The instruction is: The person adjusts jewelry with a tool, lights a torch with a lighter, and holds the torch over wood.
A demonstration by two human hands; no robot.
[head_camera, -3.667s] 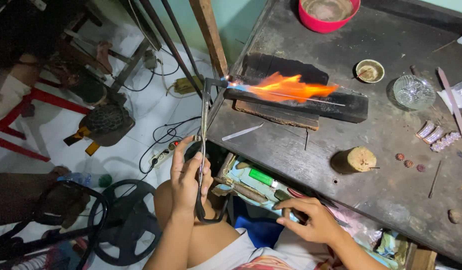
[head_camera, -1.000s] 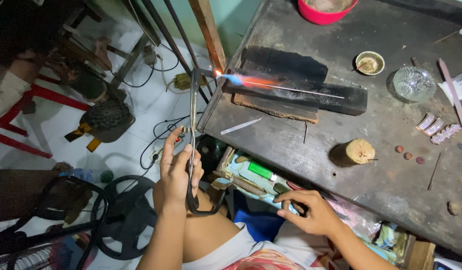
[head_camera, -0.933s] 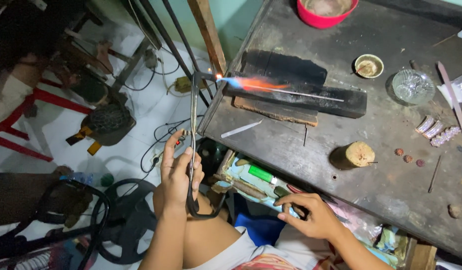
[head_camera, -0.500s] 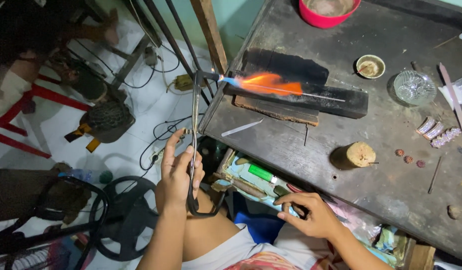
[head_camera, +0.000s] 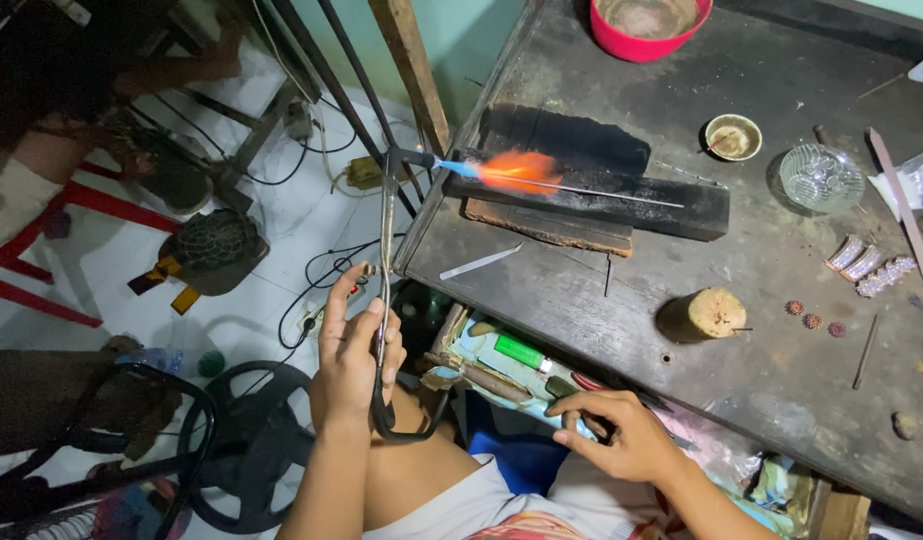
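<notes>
My left hand (head_camera: 354, 360) grips a long thin metal torch pipe (head_camera: 385, 250) with a black hose looped under it, held upright beside the workbench. Its nozzle (head_camera: 412, 158) points right and throws a blue-to-orange flame (head_camera: 517, 170) onto a charred black block (head_camera: 622, 205), where a thin wire (head_camera: 622, 194) lies. My right hand (head_camera: 622, 435) rests in an open drawer (head_camera: 482, 365) of tools below the bench edge. Its fingers curl over a small dark item; the grip is hidden.
On the dark bench (head_camera: 782, 370) stand a pink bowl (head_camera: 647, 20), a small dish (head_camera: 734, 137), a glass dish (head_camera: 820, 178), a wooden stump (head_camera: 710, 315) and silver pieces (head_camera: 867, 265). Another person sits at the upper left by a red stool (head_camera: 42, 250). Cables cross the floor.
The flame was large and orange, shrank to a thin jet about a second ago, and has flared orange again. Both hands have hardly moved.
</notes>
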